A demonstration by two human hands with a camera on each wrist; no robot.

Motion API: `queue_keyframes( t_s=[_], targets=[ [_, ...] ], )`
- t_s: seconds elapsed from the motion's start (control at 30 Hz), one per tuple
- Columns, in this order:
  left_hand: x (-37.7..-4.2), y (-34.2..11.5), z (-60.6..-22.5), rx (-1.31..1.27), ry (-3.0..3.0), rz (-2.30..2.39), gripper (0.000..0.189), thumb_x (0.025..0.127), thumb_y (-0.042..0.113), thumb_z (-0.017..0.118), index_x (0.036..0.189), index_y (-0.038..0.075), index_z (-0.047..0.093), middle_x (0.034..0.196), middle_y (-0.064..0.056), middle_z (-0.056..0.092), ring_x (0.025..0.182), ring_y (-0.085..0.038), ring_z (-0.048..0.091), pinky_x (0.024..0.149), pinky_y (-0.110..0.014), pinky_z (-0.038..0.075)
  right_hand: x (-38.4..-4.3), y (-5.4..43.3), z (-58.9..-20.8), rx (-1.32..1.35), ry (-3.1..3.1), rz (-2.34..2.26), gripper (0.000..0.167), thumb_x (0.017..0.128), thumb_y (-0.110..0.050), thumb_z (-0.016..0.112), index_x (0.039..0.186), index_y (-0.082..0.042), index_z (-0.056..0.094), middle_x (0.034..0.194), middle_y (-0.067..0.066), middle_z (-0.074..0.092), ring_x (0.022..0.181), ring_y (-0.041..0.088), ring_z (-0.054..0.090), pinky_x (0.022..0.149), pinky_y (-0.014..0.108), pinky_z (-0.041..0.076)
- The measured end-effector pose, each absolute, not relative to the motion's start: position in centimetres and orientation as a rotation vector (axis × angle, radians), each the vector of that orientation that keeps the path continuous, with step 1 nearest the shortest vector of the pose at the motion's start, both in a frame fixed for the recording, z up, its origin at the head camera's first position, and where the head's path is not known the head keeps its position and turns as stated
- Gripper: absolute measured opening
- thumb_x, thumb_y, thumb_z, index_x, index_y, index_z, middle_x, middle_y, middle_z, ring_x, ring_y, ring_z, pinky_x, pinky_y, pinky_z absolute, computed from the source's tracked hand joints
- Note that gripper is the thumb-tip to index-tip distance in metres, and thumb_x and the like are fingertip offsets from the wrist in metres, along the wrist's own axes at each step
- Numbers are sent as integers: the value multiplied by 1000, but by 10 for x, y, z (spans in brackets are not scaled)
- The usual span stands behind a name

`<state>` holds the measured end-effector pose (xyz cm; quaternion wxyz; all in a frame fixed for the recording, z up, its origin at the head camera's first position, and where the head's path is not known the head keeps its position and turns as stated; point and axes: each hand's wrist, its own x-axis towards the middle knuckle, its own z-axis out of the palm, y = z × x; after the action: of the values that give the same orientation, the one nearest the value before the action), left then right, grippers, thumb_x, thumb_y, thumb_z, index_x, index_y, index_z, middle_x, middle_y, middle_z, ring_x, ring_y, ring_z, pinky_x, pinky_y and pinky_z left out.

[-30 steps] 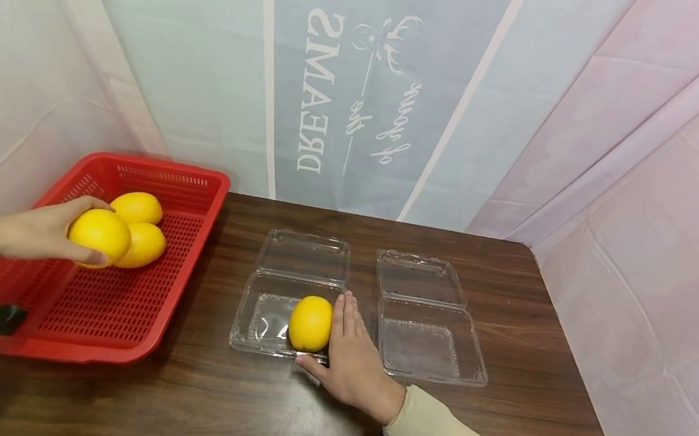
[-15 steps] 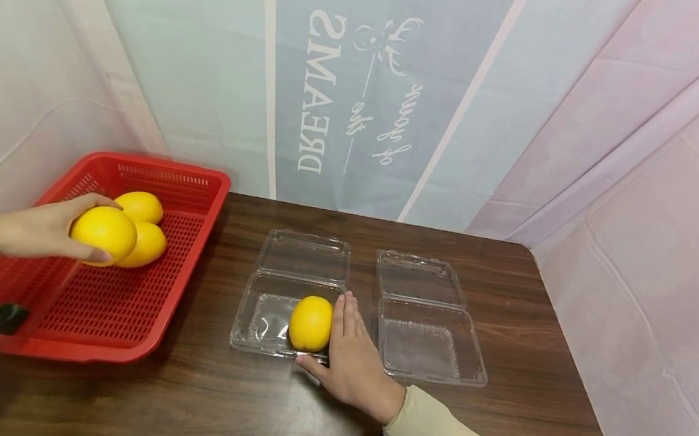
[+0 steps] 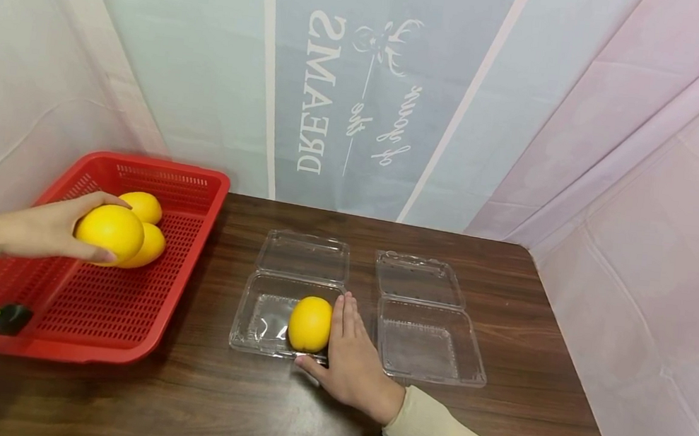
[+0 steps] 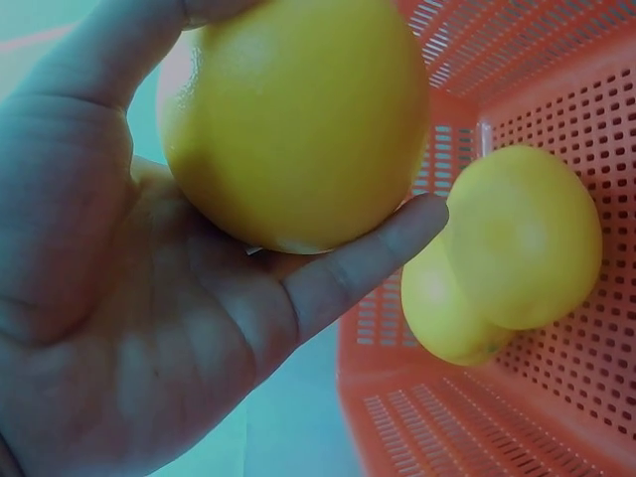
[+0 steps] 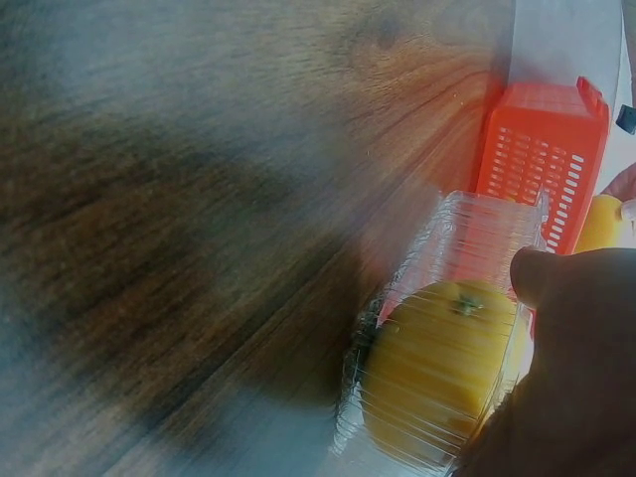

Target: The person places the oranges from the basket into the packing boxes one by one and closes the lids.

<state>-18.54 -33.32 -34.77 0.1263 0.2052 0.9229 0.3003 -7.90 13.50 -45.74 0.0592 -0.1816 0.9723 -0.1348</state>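
Printed cloth (image 3: 363,91) hangs behind a wood-grain counter (image 3: 220,410). Two oranges (image 3: 151,247) sit in the red basket (image 3: 96,312), partly hidden by a held orange (image 3: 110,232); above the basket, the left hand (image 3: 54,229) has its grip curved around that fruit. Right of the basket, the right hand (image 3: 356,364) (dark and cropped in its wrist view) rests straight-fingered, grip spread, against a clear clamshell (image 3: 303,256) containing one orange (image 3: 310,324). Farther from the basket lies a second clamshell (image 3: 422,343).

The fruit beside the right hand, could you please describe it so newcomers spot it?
Find the red basket, then the clear container nearest it. The yellow fruit sits inside, beside the right hand. Unlike the other fruits, it sits in a container.
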Motion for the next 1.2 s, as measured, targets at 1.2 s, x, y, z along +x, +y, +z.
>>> queue_keyframes(
  t_s=[1.2],
  targets=[
    [-181, -299, -335, 736, 2681, 869, 77, 78, 20, 88, 140, 16, 43, 121, -5, 55, 92, -14, 57, 70, -29, 50, -79, 135, -458, -534, 2943, -410, 114, 93, -68, 58, 157, 12, 9, 164, 33, 6, 153, 41, 12, 122, 49, 22]
  ],
)
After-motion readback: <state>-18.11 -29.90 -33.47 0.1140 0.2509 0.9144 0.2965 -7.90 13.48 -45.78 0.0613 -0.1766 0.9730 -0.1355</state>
